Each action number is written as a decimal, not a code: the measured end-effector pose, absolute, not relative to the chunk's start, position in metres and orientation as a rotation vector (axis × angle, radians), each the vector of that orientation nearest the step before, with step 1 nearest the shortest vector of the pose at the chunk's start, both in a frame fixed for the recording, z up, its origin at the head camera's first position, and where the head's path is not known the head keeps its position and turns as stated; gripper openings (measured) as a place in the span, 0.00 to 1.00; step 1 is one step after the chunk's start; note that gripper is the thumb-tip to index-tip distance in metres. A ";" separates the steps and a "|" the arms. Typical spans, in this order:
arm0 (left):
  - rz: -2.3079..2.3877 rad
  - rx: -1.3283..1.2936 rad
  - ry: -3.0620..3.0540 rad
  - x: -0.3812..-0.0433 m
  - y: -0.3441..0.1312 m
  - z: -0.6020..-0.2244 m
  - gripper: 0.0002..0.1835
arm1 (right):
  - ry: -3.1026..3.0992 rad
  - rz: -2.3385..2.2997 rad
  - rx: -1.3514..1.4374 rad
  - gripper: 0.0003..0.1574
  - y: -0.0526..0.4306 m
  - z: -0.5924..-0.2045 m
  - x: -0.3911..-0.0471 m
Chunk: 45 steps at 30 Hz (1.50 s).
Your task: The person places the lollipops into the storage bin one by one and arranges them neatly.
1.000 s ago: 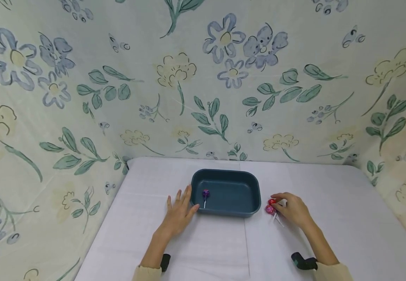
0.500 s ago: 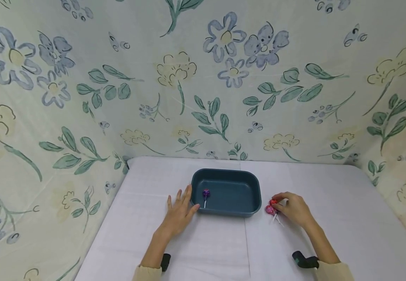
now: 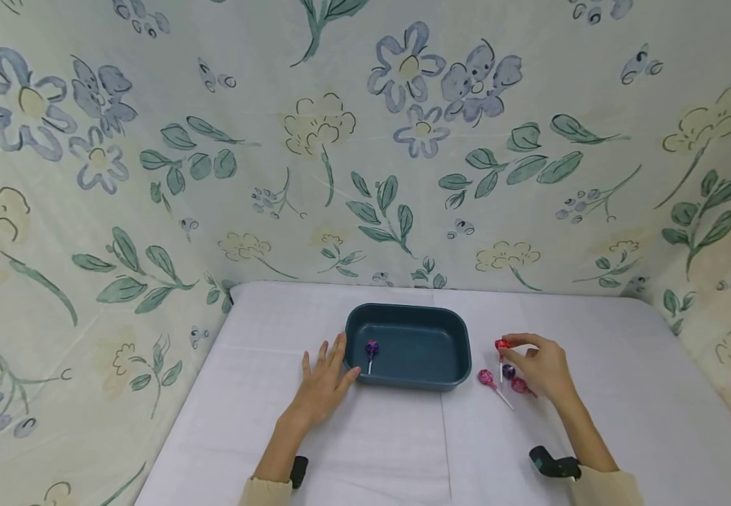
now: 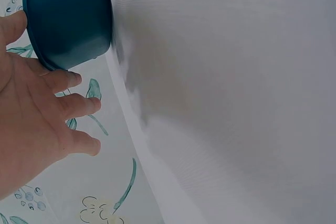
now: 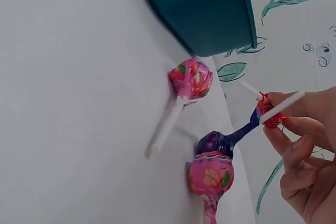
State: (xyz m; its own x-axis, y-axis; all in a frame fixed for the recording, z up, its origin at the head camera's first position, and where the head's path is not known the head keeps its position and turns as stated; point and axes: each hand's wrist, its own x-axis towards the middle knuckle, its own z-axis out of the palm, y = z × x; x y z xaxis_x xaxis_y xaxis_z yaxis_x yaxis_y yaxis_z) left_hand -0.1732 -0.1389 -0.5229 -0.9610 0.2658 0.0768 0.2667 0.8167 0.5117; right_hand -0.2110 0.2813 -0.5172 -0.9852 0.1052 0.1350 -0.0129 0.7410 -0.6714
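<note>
My right hand (image 3: 545, 369) pinches a red-wrapped lollipop (image 3: 502, 344) by its head between thumb and fingertips. Its white stick points down in the head view. Close below it are a purple lollipop (image 5: 214, 144) and a pink lollipop (image 5: 211, 174), their heads touching in the right wrist view. Another pink lollipop (image 3: 486, 377) lies to their left, stick toward me. My left hand (image 3: 321, 388) rests its spread, straight fingers at the left end of a dark teal rectangular tub (image 3: 419, 384). Inside the tub, at the left, lies a purple lollipop (image 3: 372, 348).
A white cloth covers the table (image 3: 378, 443). Floral fabric (image 3: 353, 176) hangs behind and on both sides. Black wrist devices (image 3: 554, 464) sit at both wrists, below cream sleeves (image 3: 606, 486).
My right hand has moved right and slightly away from me, carrying the red lollipop off the others. The purple and second pink lollipops now show. The left hand has kept still.
</note>
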 end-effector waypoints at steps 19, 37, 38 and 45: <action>-0.859 -0.412 -3.002 -0.174 -0.139 -0.525 0.42 | -2.585 1.267 0.039 0.21 0.234 -0.485 -0.233; -0.838 -0.407 -3.012 -0.176 -0.140 -0.527 0.42 | -2.696 1.272 0.262 0.13 0.136 -0.494 -0.253; -0.836 -0.407 -3.012 -0.176 -0.140 -0.527 0.42 | -2.715 1.244 0.260 0.13 0.131 -0.496 -0.254; -0.830 -0.404 -3.013 -0.177 -0.140 -0.528 0.42 | -2.783 1.127 0.270 0.12 0.097 -0.503 -0.257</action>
State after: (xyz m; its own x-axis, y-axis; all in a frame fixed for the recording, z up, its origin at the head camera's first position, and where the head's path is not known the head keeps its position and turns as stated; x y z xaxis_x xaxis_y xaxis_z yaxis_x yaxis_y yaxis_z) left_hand -0.1773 -0.1400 -0.5280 -0.9672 0.2474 0.0585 0.2424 0.8285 0.5048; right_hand -0.2572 0.0973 -0.5032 -0.9760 -0.1171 0.1836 -0.2118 0.7057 -0.6761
